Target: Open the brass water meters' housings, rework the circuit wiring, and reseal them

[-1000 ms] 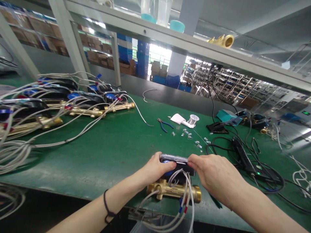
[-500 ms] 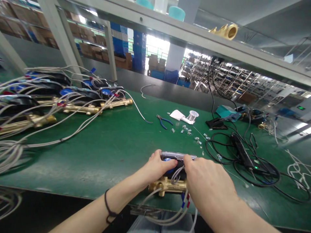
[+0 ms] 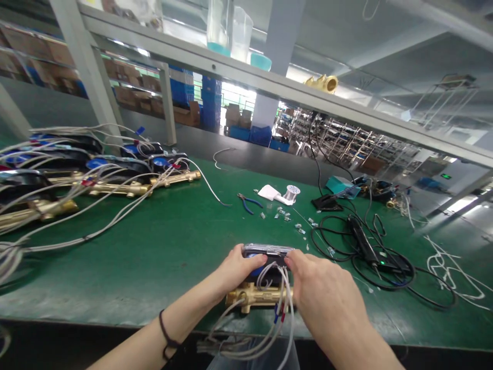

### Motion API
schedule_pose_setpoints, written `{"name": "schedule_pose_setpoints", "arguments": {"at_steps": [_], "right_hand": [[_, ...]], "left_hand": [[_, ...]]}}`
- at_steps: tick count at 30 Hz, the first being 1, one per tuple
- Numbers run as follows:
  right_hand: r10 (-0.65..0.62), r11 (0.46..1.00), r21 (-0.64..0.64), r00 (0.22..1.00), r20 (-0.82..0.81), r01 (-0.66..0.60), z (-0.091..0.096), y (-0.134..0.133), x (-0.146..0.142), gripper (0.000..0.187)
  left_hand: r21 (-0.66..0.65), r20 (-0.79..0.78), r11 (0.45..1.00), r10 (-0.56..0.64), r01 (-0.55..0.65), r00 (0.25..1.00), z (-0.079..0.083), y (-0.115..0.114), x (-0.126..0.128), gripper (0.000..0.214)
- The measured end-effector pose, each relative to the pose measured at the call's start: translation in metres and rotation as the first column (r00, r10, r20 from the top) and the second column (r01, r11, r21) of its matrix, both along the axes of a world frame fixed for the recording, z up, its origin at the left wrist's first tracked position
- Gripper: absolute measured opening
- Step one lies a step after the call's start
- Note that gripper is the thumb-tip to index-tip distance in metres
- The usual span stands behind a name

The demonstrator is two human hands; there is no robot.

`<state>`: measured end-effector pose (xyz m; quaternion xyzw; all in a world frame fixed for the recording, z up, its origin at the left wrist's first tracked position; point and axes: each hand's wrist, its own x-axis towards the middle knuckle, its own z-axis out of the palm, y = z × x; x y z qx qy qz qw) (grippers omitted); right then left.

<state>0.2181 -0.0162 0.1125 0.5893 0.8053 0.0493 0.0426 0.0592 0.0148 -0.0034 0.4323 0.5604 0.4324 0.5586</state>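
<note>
At the table's front edge lies a water meter with a brass pipe body [image 3: 259,295] and a black-and-blue housing [image 3: 274,276]. A clear, shiny lid [image 3: 267,250] stands raised along the housing's far side. My left hand [image 3: 239,268] is closed on the left end of the lid and housing, thumb in front. My right hand [image 3: 327,288] grips the right end, thumb and fingers pinched at the lid's corner; its palm side is hidden. Grey cables [image 3: 285,298] with blue and red tags come out of the housing and droop over the edge towards my lap.
More brass meters [image 3: 119,186] with tangled cables crowd the left. Beyond my hands lie blue pliers [image 3: 248,204], a solder spool [image 3: 292,193] and several small connectors [image 3: 285,215]. A black cord coil with a power strip [image 3: 362,241] lies right. A shelf beam [image 3: 185,54] crosses above.
The view has tilted up and shifted right. Both hands stay on the meter. The grey cables, partly behind my right hand before, now show more fully in front of the housing.
</note>
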Motion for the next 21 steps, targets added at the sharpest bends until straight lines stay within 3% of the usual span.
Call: {"name": "schedule_pose_setpoints", "arguments": {"at_steps": [3,8,12,21], "right_hand": [[0.023,0.998,-0.064,0.999,-0.024,-0.025,0.009,0.006,0.021,0.026],[0.081,0.991,-0.102,0.995,-0.063,-0.087,-0.006,0.023,0.051,0.03],[0.12,0.987,-0.106,0.992,-0.048,-0.124,-0.013,0.031,0.054,0.03],[0.175,0.969,-0.166,0.982,-0.065,-0.183,-0.007,0.049,0.05,0.028]], "left_hand": [[-0.009,-0.043,1.0,0.014,-0.014,0.999,0.003,-0.001,0.0,0.06],[0.001,-0.04,1.0,-0.03,0.03,0.999,0.004,-0.001,-0.001,0.056],[-0.001,-0.049,0.998,-0.058,0.058,0.997,0.002,0.002,-0.003,0.058],[-0.047,-0.061,0.998,-0.041,0.038,0.997,-0.004,0.002,-0.005,0.063]]}}
